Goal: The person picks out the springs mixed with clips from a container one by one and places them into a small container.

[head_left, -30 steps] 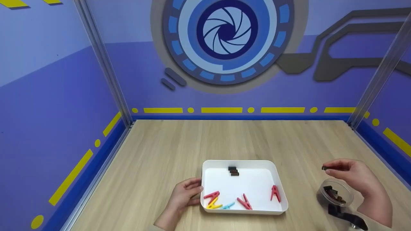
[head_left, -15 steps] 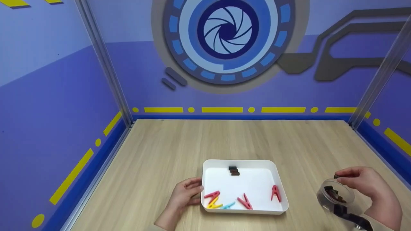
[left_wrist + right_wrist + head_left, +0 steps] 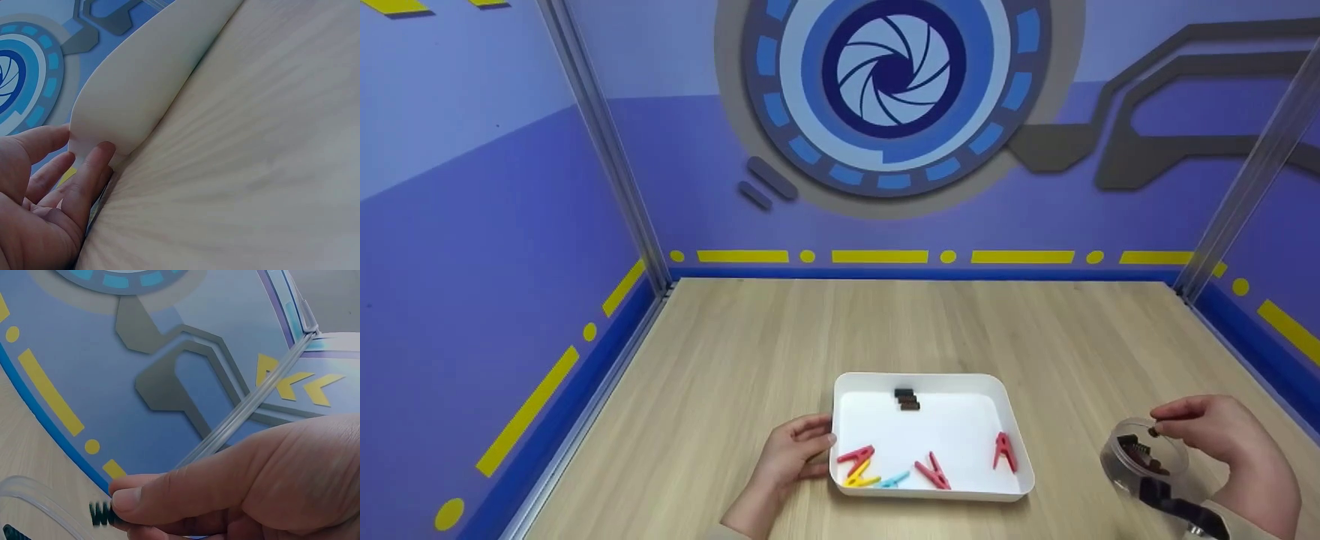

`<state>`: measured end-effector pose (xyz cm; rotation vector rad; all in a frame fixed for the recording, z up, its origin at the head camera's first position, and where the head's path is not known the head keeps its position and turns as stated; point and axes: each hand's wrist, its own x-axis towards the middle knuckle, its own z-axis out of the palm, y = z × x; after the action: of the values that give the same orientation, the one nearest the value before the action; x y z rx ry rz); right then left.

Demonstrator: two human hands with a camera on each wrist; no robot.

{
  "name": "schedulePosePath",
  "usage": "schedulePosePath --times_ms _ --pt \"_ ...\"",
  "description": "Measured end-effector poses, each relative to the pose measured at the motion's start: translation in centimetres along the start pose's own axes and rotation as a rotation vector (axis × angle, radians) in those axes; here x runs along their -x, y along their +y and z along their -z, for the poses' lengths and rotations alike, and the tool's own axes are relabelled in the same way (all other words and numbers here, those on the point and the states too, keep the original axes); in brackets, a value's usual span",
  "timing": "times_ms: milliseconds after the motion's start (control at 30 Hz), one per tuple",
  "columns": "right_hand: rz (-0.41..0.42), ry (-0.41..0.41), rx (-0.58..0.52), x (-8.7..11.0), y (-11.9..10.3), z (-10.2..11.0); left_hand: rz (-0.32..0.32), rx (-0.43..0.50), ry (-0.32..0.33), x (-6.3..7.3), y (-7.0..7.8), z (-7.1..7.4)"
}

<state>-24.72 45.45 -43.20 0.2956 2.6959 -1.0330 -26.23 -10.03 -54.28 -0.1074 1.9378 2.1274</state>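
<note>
My left hand [image 3: 789, 454] rests against the left side of a white tray [image 3: 1012, 420], its fingertips touching the outer wall in the left wrist view. Inside the tray lie several small dark pieces [image 3: 907, 401] near the far wall, and red [image 3: 932, 472], yellow [image 3: 861, 475] and light blue [image 3: 894, 480] clothespins. At the right, my right hand [image 3: 1222, 435] pinches a small dark toothed piece [image 3: 101, 513] between thumb and fingers, at the rim of a clear round cup [image 3: 1117, 471]. Similar dark and brown pieces [image 3: 1136, 450] fill part of that cup.
The wooden table [image 3: 750, 337] extends behind and left of the tray. Blue printed walls [image 3: 675, 180] enclose its left, back and right sides. A black wrist mount [image 3: 1177, 510] overlaps the front of the cup in the head view.
My right hand has moved right and slightly nearer, bringing the small toothed piece from beyond the cup to its far right rim. My left hand and the tray keep their places.
</note>
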Motion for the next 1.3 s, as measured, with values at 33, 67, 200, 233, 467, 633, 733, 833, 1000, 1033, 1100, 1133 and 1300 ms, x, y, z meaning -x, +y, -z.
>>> schedulePosePath --times_ms 33,67,200,233,467,633,733,833,1000,1033,1100,1133,1300 --pt "-0.003 0.000 0.001 0.0 0.0 0.0 0.001 -0.003 0.001 0.0 0.0 0.0" --pt "-0.006 -0.002 0.001 -0.1 0.0 0.0 0.001 -0.005 0.003 -0.1 0.0 0.0" --pt "-0.020 -0.019 -0.004 -0.1 0.1 0.1 0.002 -0.006 0.000 -0.2 -0.1 0.1" --pt "-0.020 -0.021 -0.003 -0.1 0.0 0.1 0.000 -0.006 -0.001 -0.1 -0.1 0.1" --pt "-0.013 -0.008 -0.006 -0.2 -0.4 0.1 0.005 -0.002 0.007 -0.1 0.0 0.0" --pt "0.060 0.050 0.020 -0.1 -1.3 -0.1 -0.010 0.004 -0.007 -0.1 -0.1 0.1" --pt "0.120 0.088 0.037 0.0 -2.2 -0.3 -0.011 0.005 -0.011 -0.1 -0.1 0.1" --pt "0.152 0.096 0.017 0.1 -3.2 -0.7 -0.005 0.004 -0.008 -0.1 -0.1 0.1" --pt "0.190 0.115 -0.035 0.0 -4.9 -1.9 -0.002 -0.008 0.003 -0.2 -0.1 0.2" --pt "0.201 0.120 -0.045 0.0 -5.1 -2.2 0.000 -0.011 0.006 -0.2 -0.1 0.2" --pt "0.225 0.134 -0.073 -0.1 -5.7 -2.7 0.001 -0.013 0.008 -0.2 -0.1 0.1" --pt "0.236 0.139 -0.085 -0.2 -6.0 -3.0 0.002 -0.014 0.009 -0.2 -0.1 0.1" --pt "0.299 0.156 -0.135 -0.5 -7.2 -4.0 0.006 -0.018 0.013 -0.2 0.0 0.0"
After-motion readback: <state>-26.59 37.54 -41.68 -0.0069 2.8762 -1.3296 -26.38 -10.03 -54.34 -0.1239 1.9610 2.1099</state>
